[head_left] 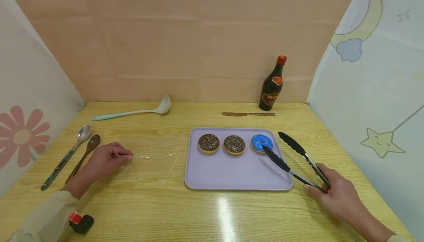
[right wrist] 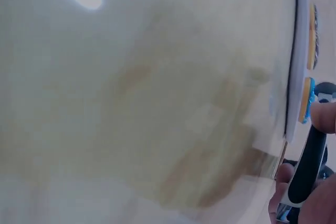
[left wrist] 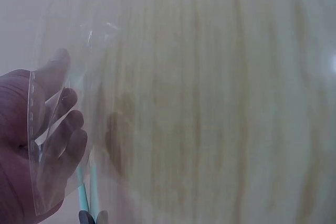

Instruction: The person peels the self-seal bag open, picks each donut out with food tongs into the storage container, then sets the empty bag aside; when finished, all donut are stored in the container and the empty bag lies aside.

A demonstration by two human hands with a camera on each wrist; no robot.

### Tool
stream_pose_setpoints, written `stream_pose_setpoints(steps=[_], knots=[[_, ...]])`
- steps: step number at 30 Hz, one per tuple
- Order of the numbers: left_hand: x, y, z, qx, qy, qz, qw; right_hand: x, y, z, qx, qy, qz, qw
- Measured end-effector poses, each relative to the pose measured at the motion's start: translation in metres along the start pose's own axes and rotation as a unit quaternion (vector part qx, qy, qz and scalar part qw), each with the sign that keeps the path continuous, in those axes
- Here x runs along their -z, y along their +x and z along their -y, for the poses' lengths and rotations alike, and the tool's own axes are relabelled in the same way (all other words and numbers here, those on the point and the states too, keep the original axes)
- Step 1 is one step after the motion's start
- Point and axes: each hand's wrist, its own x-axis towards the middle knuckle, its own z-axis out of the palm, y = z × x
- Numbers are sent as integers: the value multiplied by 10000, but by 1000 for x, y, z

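Observation:
My left hand [head_left: 107, 159] pinches the edge of a clear plastic bag [head_left: 155, 161], which spreads flat across the table towards the tray. In the left wrist view its film [left wrist: 73, 129] covers part of the fingers. My right hand [head_left: 341, 196] grips tongs [head_left: 304, 177] with black tips, spread apart. One tip overlaps the front of a blue sprinkled doughnut [head_left: 261, 143]; whether they touch I cannot tell. The other tip hangs past the right side of the lilac tray [head_left: 228, 177]. Two chocolate sprinkled doughnuts, one left [head_left: 208, 143] and one middle [head_left: 234, 144], lie in the same row.
Behind the tray lie a knife [head_left: 248, 114] and an upright dark bottle [head_left: 271, 85]. A ladle [head_left: 142, 112] rests at the back left. A metal spoon [head_left: 71, 150] and a wooden spoon [head_left: 87, 151] lie beside my left hand. Printed sheets stand around the table [head_left: 185, 212].

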Motion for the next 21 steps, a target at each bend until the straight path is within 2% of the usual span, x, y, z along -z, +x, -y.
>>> stream_pose_setpoints(steps=[5, 10, 21], knots=[[0, 1, 0, -32, -29, 66, 10000, 5, 16, -7, -543, 160, 234, 9981], [-1, 4, -1, -176, 185, 74, 9996, 7, 30, -18, -1102, 281, 508, 9922], [0, 4, 1, -174, 342, 230, 9990, -5, 43, -29, -1406, 77, 385, 9893]])
